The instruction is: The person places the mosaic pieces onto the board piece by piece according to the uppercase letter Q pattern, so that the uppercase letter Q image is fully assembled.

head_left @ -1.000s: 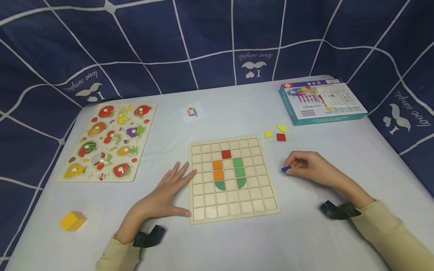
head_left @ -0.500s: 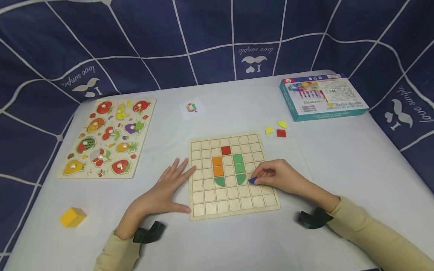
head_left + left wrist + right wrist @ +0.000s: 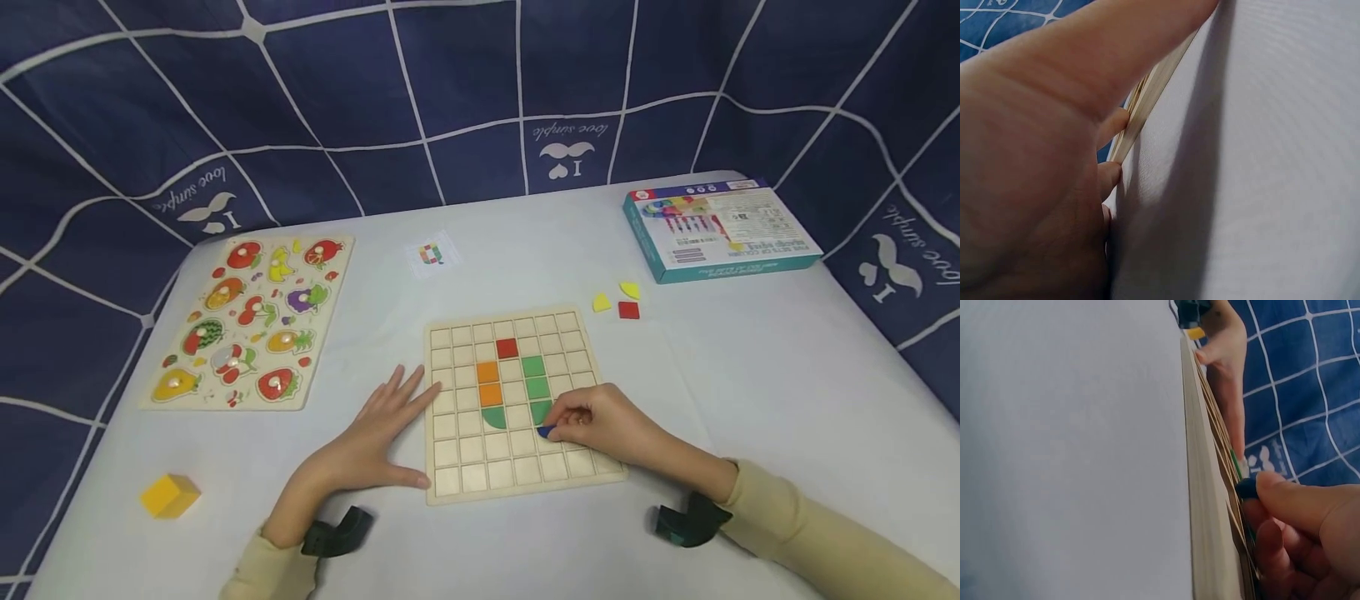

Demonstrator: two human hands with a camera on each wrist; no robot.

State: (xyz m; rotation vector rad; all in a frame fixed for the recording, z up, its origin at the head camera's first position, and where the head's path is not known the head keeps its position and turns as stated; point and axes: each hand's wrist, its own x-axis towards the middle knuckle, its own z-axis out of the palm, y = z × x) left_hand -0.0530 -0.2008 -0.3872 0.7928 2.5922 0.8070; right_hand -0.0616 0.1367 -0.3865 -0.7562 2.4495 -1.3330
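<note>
My right hand (image 3: 606,421) pinches a small blue tile (image 3: 546,432) between thumb and fingers, close over the wooden grid board (image 3: 465,477), just below the right green quarter-round tile (image 3: 539,412). In the right wrist view the blue tile (image 3: 1247,488) shows at the thumb tip. My left hand (image 3: 367,446) lies spread with straight fingers, index and thumb touching the board's left edge. On the board sit a red square (image 3: 507,348), two orange squares (image 3: 489,382), two green squares (image 3: 535,377) and a left green quarter-round (image 3: 494,417).
Two yellow quarter-round tiles (image 3: 602,302) and a red square tile (image 3: 628,310) lie beyond the board's right corner. A picture card (image 3: 433,253) lies behind it. A fruit puzzle (image 3: 251,321) and yellow block (image 3: 171,497) are at left, a teal box (image 3: 723,229) at back right.
My right hand has carried the blue tile leftward from the table right of the board to over its lower right part. My left hand has stayed at the board's left edge.
</note>
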